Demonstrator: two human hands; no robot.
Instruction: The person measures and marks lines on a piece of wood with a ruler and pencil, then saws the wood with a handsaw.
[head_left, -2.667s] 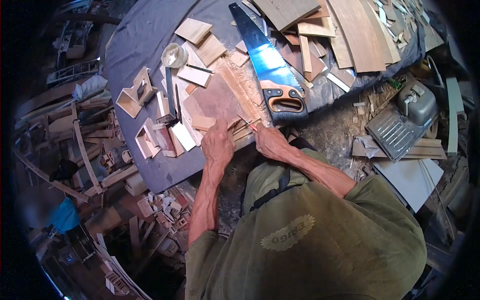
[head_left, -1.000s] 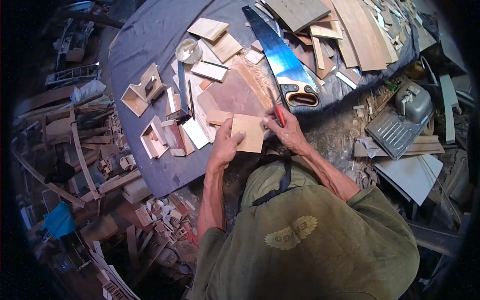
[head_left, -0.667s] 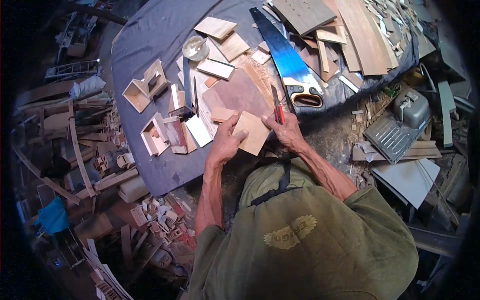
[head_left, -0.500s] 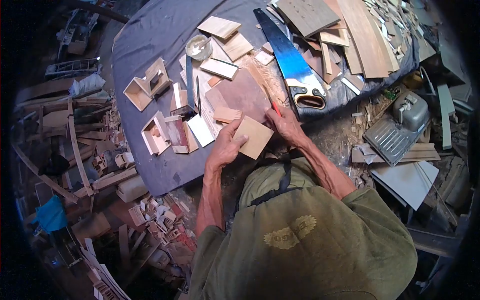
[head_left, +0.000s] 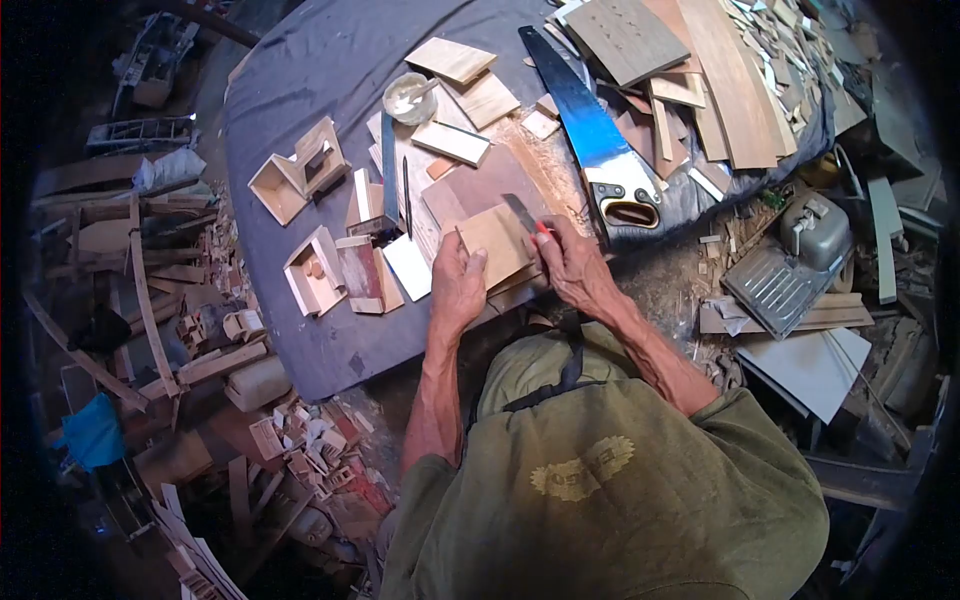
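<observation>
My left hand [head_left: 459, 288] grips the left side of a square, light-brown wooden piece [head_left: 497, 248], thumb on its face. In my right hand [head_left: 574, 262] is a red-handled knife [head_left: 523, 215], its dark blade pointing up and left beside the piece's upper right corner. Beneath and beyond the piece lies a reddish-brown board [head_left: 480, 188] on the cloth-covered table. To the right of that board rests a handsaw [head_left: 590, 125] with a blue blade. A white rectangular piece [head_left: 408, 266] lies just left of my left hand.
Small open wooden boxes [head_left: 315, 270] stand on the table's dark cloth [head_left: 310, 360] at left. A tub of pale paste [head_left: 410, 98] is near the middle. Stacked boards [head_left: 735, 90] fill the right side. Offcuts [head_left: 320, 440] and a metal sink [head_left: 790, 260] lie beyond the table.
The knife's blade has turned toward the wooden piece, which is now tilted differently and held further over the board. My left hand has shifted right and up.
</observation>
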